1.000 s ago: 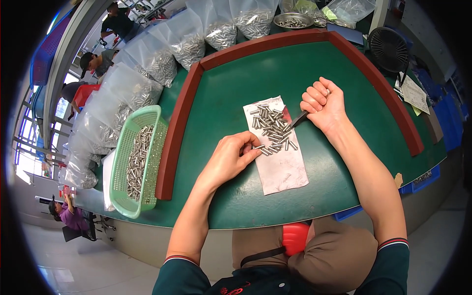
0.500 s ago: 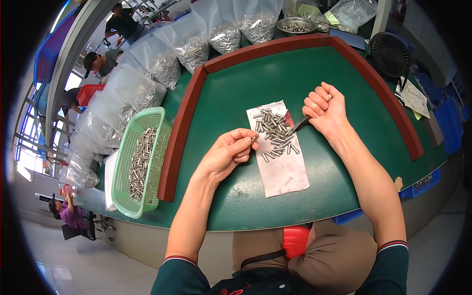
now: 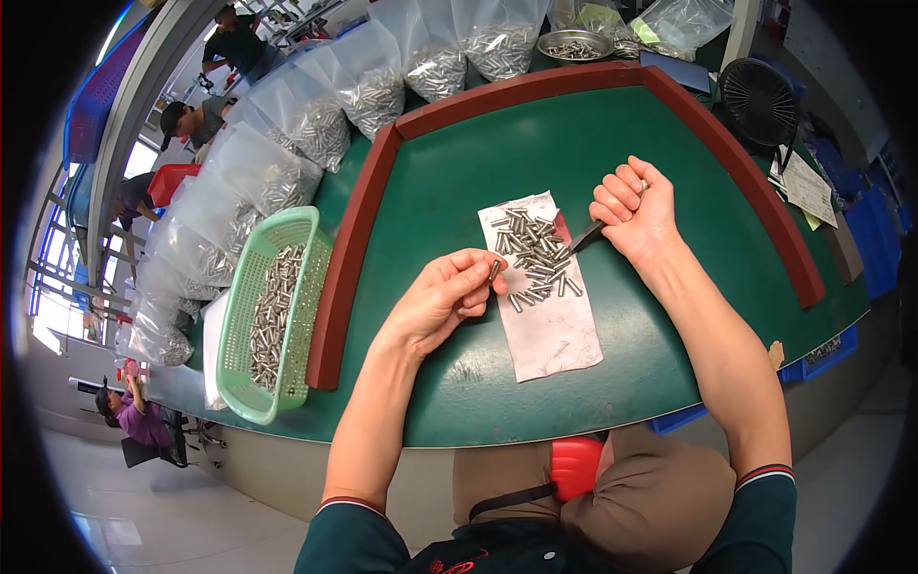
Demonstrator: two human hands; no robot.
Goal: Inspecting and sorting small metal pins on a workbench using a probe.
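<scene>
My left hand [image 3: 448, 295] is closed, pinching a small metal cylinder [image 3: 494, 271] between thumb and fingertips. It stands at the left edge of a stained, whitish cloth or paper sheet [image 3: 555, 349]. On that sheet lies a loose pile of short shiny metal cylinders [image 3: 532, 244]. To the right of the pile, my right hand [image 3: 633, 210] is wrapped in a fist round a slim black tool [image 3: 587, 235], whose narrow end points down-left at the pile. Its exact kind is unclear, as the fingers hide the rest.
A green plastic basket [image 3: 230, 335] of similar cylinders stands at the left, outside a red-brown raised border [image 3: 346, 277] on the green table [image 3: 459, 163]. Clear bags of metal parts [image 3: 371, 96] line the far left side. A metal bowl [image 3: 574, 36] and a black fan [image 3: 758, 100] stand behind. Co-workers sit farther off.
The cylinder in my left fingers has turned a little more upright. My right hand, with the black tool, has hardly moved. The pile looks the same.
</scene>
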